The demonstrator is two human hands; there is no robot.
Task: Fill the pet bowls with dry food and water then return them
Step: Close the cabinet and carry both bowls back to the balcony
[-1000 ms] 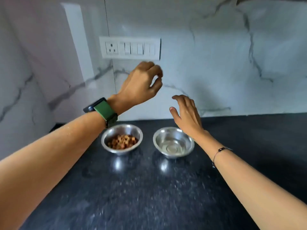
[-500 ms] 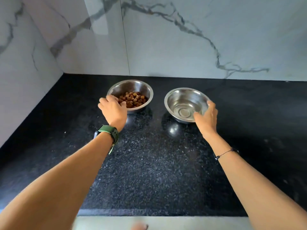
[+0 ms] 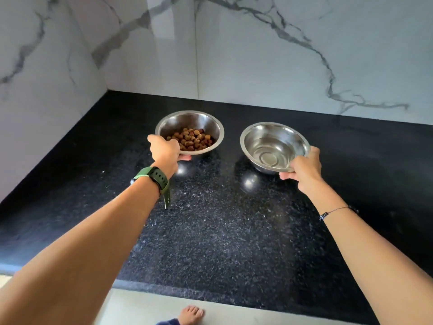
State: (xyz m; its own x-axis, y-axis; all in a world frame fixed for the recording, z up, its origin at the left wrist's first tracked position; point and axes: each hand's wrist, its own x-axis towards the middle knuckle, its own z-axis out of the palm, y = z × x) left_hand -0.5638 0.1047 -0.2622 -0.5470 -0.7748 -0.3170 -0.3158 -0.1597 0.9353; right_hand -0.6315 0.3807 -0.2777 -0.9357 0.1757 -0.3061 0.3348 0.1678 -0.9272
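Note:
Two steel pet bowls are over the black granite counter (image 3: 210,231). The left bowl (image 3: 201,120) holds brown dry kibble (image 3: 191,141). My left hand (image 3: 165,150), with a green watch at the wrist, grips its near-left rim. The right bowl (image 3: 274,146) looks to hold clear water, and it tilts slightly toward me. My right hand (image 3: 304,167) pinches its near-right rim. Both bowls seem raised a little off the counter, with their reflections below.
White marble walls (image 3: 257,55) close off the counter at the back and left. The counter's front edge (image 3: 187,292) runs across the bottom, with pale floor and a bare foot (image 3: 191,314) below it.
Both hands came down from in front of the wall to the bowls and closed on their rims. The bowls now appear slightly lifted; the view tipped downward.

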